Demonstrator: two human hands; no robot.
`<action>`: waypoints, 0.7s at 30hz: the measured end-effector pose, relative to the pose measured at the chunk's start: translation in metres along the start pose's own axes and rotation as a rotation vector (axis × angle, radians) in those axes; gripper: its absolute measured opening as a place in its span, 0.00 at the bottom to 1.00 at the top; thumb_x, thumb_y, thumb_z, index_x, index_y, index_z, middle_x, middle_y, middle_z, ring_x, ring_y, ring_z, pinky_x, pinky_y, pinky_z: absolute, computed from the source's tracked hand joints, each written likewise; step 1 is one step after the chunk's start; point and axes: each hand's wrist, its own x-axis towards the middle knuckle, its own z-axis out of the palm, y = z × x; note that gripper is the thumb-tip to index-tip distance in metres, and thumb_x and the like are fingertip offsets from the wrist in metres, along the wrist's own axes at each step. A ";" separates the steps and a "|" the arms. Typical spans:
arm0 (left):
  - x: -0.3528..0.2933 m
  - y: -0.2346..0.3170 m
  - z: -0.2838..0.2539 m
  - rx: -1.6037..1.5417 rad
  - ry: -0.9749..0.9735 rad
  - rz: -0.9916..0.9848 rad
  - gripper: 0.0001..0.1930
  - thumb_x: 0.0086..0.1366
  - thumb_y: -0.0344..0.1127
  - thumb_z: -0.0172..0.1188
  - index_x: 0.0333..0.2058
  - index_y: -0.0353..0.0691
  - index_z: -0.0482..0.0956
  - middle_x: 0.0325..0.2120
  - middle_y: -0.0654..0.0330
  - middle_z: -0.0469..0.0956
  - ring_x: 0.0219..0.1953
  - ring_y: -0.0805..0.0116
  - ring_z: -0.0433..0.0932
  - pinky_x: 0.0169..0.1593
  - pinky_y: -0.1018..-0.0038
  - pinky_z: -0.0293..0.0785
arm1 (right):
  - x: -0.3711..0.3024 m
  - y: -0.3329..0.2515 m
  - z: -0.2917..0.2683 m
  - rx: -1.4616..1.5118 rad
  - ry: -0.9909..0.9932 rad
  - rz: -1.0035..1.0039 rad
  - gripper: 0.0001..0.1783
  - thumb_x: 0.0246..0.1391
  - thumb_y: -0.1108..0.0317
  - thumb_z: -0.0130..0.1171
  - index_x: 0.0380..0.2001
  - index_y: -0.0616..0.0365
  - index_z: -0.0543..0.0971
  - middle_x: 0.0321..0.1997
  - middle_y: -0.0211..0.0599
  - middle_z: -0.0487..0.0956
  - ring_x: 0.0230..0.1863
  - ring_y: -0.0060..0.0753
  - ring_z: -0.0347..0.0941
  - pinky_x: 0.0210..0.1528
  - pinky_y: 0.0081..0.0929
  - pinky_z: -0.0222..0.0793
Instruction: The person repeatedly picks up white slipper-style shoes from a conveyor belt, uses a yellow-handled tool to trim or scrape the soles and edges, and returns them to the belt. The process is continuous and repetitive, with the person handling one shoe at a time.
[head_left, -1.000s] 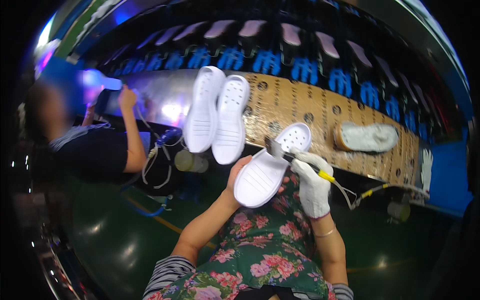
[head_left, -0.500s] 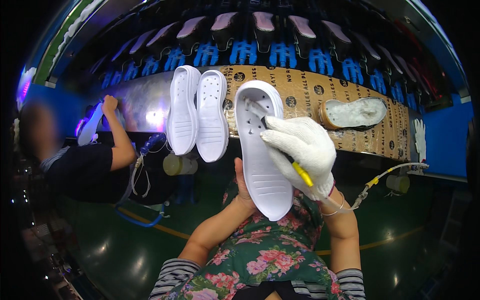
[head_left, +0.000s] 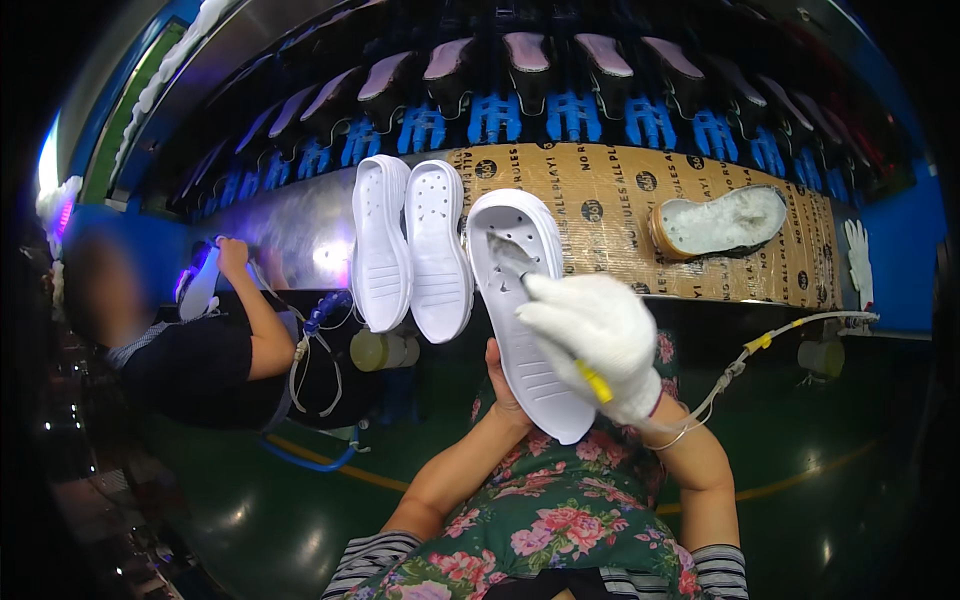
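Observation:
A white shoe sole is tilted in front of me, its inner side facing up, with holes at the far end and ridges at the near end. My bare left hand grips its near left side, thumb along the edge and fingers hidden beneath. In a white knitted glove, my right hand pinches a brush with a yellow section on its handle. The bristles touch the sole's far end, where a greyish patch shows. A thin hose runs from near my right wrist to the bench's right end.
Two white soles lie side by side at the bench's front edge. A stained sole rests on printed cardboard. Beyond run shoe lasts on blue holders. Another person works at left.
My right hand has drawn the brush slightly nearer to me along the sole. The bench and its contents have shifted a little right and down in the picture.

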 end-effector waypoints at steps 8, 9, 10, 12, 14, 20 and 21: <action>0.024 0.014 0.021 -0.227 -0.173 0.137 0.50 0.69 0.81 0.43 0.77 0.50 0.56 0.72 0.51 0.66 0.72 0.50 0.68 0.75 0.49 0.63 | -0.016 0.008 -0.011 0.335 -0.070 0.168 0.19 0.42 0.76 0.72 0.42 0.57 0.87 0.48 0.45 0.88 0.44 0.47 0.86 0.46 0.39 0.80; 0.029 0.015 0.039 -0.392 -0.303 0.129 0.52 0.68 0.82 0.41 0.77 0.49 0.55 0.72 0.49 0.66 0.72 0.49 0.68 0.75 0.49 0.63 | -0.015 0.008 -0.008 0.268 -0.035 0.126 0.19 0.41 0.75 0.72 0.42 0.57 0.87 0.48 0.44 0.88 0.45 0.47 0.86 0.46 0.40 0.80; 0.031 0.018 0.036 -0.221 -0.231 0.112 0.53 0.67 0.83 0.41 0.77 0.48 0.55 0.71 0.48 0.67 0.71 0.48 0.68 0.75 0.49 0.64 | -0.017 0.006 -0.003 0.194 -0.002 0.089 0.19 0.41 0.75 0.73 0.41 0.57 0.87 0.48 0.44 0.88 0.45 0.47 0.86 0.46 0.40 0.80; 0.035 0.024 0.032 0.123 -0.087 0.075 0.56 0.65 0.85 0.41 0.77 0.48 0.55 0.70 0.44 0.68 0.70 0.46 0.70 0.73 0.49 0.65 | -0.023 0.000 0.004 0.075 -0.071 -0.019 0.19 0.42 0.74 0.73 0.42 0.57 0.87 0.48 0.44 0.88 0.45 0.47 0.86 0.47 0.39 0.80; 0.039 0.029 0.038 0.149 -0.135 0.130 0.57 0.64 0.87 0.39 0.76 0.46 0.56 0.67 0.40 0.71 0.66 0.43 0.74 0.70 0.47 0.70 | -0.030 -0.004 0.006 0.242 -0.136 0.018 0.18 0.45 0.73 0.73 0.43 0.56 0.88 0.48 0.43 0.88 0.45 0.48 0.86 0.47 0.40 0.80; 0.052 0.037 0.049 0.055 -0.117 0.155 0.57 0.63 0.87 0.41 0.74 0.43 0.59 0.62 0.41 0.74 0.59 0.40 0.77 0.65 0.44 0.75 | -0.032 0.013 0.003 0.216 0.004 0.049 0.14 0.47 0.71 0.71 0.40 0.51 0.88 0.47 0.35 0.87 0.43 0.44 0.85 0.46 0.40 0.81; 0.054 0.037 0.050 0.030 -0.175 0.122 0.57 0.64 0.87 0.41 0.73 0.42 0.60 0.62 0.42 0.73 0.59 0.39 0.77 0.64 0.43 0.75 | -0.037 0.006 0.009 0.175 -0.045 0.015 0.13 0.47 0.71 0.70 0.39 0.51 0.88 0.47 0.34 0.87 0.43 0.43 0.85 0.46 0.40 0.81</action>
